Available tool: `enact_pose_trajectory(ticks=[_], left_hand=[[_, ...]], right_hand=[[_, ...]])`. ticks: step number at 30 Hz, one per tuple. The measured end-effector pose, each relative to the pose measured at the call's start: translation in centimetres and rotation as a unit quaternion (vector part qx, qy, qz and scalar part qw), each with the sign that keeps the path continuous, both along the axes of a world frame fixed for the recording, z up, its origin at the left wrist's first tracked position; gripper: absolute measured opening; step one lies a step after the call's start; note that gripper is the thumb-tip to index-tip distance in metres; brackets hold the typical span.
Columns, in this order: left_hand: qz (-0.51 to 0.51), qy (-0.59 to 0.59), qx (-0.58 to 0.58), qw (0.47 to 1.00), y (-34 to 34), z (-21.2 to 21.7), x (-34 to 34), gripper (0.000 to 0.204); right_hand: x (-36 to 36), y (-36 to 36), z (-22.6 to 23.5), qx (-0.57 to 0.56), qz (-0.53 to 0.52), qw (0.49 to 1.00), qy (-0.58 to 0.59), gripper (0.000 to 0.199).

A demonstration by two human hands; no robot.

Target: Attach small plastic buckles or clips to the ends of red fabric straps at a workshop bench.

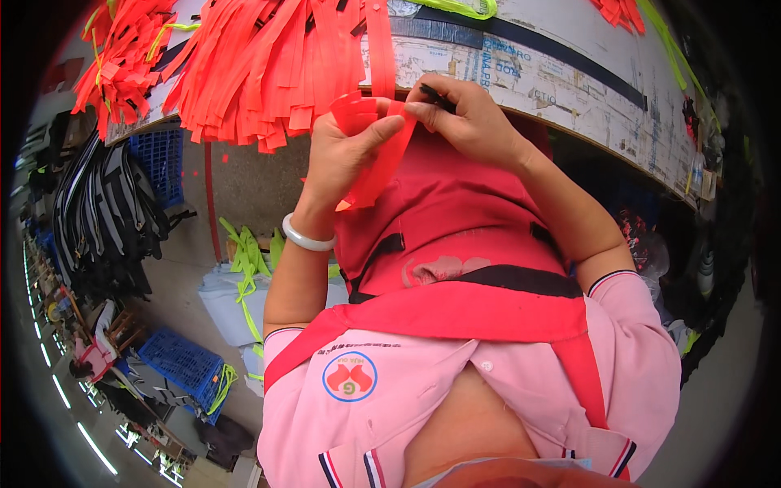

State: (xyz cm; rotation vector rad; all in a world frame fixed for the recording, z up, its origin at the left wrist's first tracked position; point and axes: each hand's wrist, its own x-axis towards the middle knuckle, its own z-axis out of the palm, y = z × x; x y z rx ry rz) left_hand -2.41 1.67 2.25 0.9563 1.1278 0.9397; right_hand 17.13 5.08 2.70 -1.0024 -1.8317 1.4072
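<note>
My left hand is closed around several bright orange-red fabric strips at the table's front edge, their ends hanging below the fingers. My right hand comes in from the right, with thumb and forefinger pinched at the edge of one strip beside the left thumb. Tucked in the right hand is a small black object; its kind is mostly hidden by the fingers. From the left hand's strips, one band runs up onto the table. Just left of it, a thick bundle of the same strips drapes over the edge.
Another strip bundle with yellow-green ties hangs at the far left. A worn white-topped table spans the front. Left and below are black-grey straps, a blue crate, and pale packages with lime ties. A person is farther off.
</note>
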Motion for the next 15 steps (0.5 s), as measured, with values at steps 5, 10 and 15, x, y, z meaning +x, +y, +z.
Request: enact_pose_trajectory(ticks=[5, 10, 15], left_hand=[[0.018, -0.026, 0.061, 0.998, -0.1, -1.5, 0.9, 0.008], [-0.031, -0.023, 0.036, 0.999, -0.4, -3.0, 0.6, 0.005], [-0.017, 0.183, 0.296, 0.937, -0.9, -2.6, 2.1, 0.009]], right_hand=[[0.3, -0.6, -0.1, 0.014, 0.029, 0.999, -0.043, 0.007], [0.7, -1.0, -0.9, 0.066, 0.064, 0.992, -0.085, 0.009], [-0.1, -1.8, -5.6, -0.116, -0.024, 0.993, 0.018, 0.016]])
